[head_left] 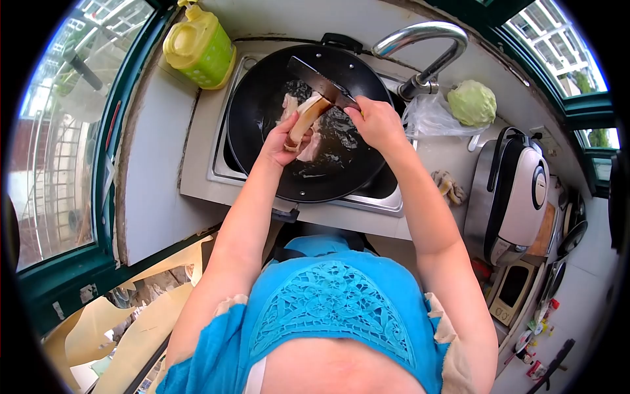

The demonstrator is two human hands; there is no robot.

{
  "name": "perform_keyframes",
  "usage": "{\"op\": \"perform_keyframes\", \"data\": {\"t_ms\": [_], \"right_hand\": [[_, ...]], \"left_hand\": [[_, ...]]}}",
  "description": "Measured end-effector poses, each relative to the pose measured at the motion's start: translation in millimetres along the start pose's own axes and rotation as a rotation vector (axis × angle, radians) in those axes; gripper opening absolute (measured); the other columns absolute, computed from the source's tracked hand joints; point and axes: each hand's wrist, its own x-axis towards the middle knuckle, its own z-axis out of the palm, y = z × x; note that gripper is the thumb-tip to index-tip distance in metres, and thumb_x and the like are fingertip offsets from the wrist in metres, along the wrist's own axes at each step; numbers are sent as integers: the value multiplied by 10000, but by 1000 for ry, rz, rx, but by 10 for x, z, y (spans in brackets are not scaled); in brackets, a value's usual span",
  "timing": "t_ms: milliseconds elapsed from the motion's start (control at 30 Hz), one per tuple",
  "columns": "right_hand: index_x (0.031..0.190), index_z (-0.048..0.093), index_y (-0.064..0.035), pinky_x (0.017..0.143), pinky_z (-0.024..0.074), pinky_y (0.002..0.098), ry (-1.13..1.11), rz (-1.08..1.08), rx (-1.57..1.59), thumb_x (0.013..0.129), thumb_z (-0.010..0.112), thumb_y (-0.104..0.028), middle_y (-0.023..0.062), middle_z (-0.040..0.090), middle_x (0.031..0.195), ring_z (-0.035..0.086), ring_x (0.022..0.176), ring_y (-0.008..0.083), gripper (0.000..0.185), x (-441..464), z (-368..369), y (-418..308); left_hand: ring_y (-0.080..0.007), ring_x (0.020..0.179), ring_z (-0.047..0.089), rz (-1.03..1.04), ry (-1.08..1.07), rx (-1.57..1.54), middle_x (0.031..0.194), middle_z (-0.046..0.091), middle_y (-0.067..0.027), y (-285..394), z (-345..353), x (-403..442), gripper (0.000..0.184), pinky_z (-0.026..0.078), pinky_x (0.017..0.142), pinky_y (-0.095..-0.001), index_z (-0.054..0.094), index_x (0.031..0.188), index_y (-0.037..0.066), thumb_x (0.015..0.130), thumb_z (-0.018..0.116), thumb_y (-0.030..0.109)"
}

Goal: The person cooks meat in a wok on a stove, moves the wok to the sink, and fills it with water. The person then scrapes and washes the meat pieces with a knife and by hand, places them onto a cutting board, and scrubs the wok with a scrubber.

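Observation:
A large black wok (262, 85) sits over the sink and holds water with pale pieces of meat (310, 147) in it. My left hand (283, 143) is closed around a strip of meat with brownish skin (306, 122), raised above the water. In my right hand (378, 123) is the handle of a cleaver (315, 79), gripped with the fingers wrapped round. The blade points up and to the left and touches or lies just over the upper end of the strip. My fingers on the handle are partly hidden by the back of the hand.
A chrome faucet (426, 33) arches at the wok's upper right. A yellow-green bottle (203, 52) stands upper left. To the right are a clear plastic bag (430, 117), a cabbage (472, 103), a crumpled cloth (449, 188) and a rice cooker (518, 190).

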Motion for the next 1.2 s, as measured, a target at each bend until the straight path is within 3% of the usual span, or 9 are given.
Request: {"op": "perform_keyframes", "data": {"t_ms": [200, 300, 333, 467, 567, 667, 867, 1000, 1200], "right_hand": [[793, 552, -53, 617, 454, 461, -111, -62, 93, 819, 572, -242, 173, 589, 684, 572, 704, 379, 192, -119, 175, -196], [777, 550, -41, 608, 453, 456, -29, -34, 126, 817, 577, -247, 177, 585, 675, 569, 691, 383, 212, -89, 156, -191], [772, 548, -32, 606, 453, 455, 21, -10, 103, 817, 579, -246, 181, 584, 678, 568, 691, 384, 221, -26, 137, -139], [766, 554, -15, 616, 451, 447, 14, -6, 176, 815, 580, -247, 196, 585, 696, 567, 700, 389, 239, -15, 233, -123], [762, 564, -13, 621, 450, 437, -84, -21, 249, 809, 585, -240, 192, 589, 703, 566, 700, 390, 234, -111, 207, -299], [756, 572, -11, 610, 451, 431, 49, 80, 239, 810, 593, -253, 195, 586, 690, 569, 700, 385, 249, 25, 73, -216], [782, 576, -19, 645, 450, 460, -88, -21, 198, 805, 583, -232, 196, 595, 724, 565, 726, 397, 215, -95, 162, -364], [822, 599, -32, 649, 457, 451, -26, 94, 235, 803, 589, -238, 195, 601, 739, 574, 736, 383, 207, 83, 44, -181], [805, 591, -20, 634, 451, 435, -119, 19, 200, 816, 583, -268, 188, 595, 713, 567, 716, 380, 248, -64, 154, -295]], "left_hand": [[-147, 722, 536, 56, 90, 5, 921, 586, -98, -27, -28, -21, 323, 432, 580, -232, 509, 1122, 2, 897, 525, 234], [-139, 689, 449, 44, 110, 12, 879, 524, -106, -50, -10, -40, 326, 398, 576, -225, 457, 1142, -19, 914, 484, 212], [-143, 689, 449, -7, -86, -49, 841, 500, -97, -21, -7, -42, 329, 404, 580, -228, 442, 1151, -29, 912, 475, 194], [-145, 673, 441, 15, -69, -53, 818, 478, -85, -21, 18, -6, 326, 406, 582, -229, 436, 1141, -53, 898, 471, 161], [-149, 649, 438, 84, 218, 10, 808, 483, -94, -61, 70, -62, 317, 412, 588, -233, 446, 1128, -54, 897, 467, 162], [-165, 650, 463, 13, -95, 0, 820, 512, -112, -6, -60, -47, 311, 420, 593, -245, 462, 1112, -47, 896, 471, 177], [-179, 677, 495, 106, 242, 132, 832, 531, -107, -117, 104, -118, 311, 419, 588, -261, 465, 1129, -18, 895, 486, 187], [-201, 732, 559, 64, 55, 194, 894, 573, -127, -38, -52, -93, 305, 457, 603, -273, 467, 1137, -1, 900, 500, 189], [-209, 728, 595, 126, 189, 249, 925, 588, -128, -96, 91, -149, 295, 503, 608, -297, 479, 1128, 9, 892, 529, 179]]}}
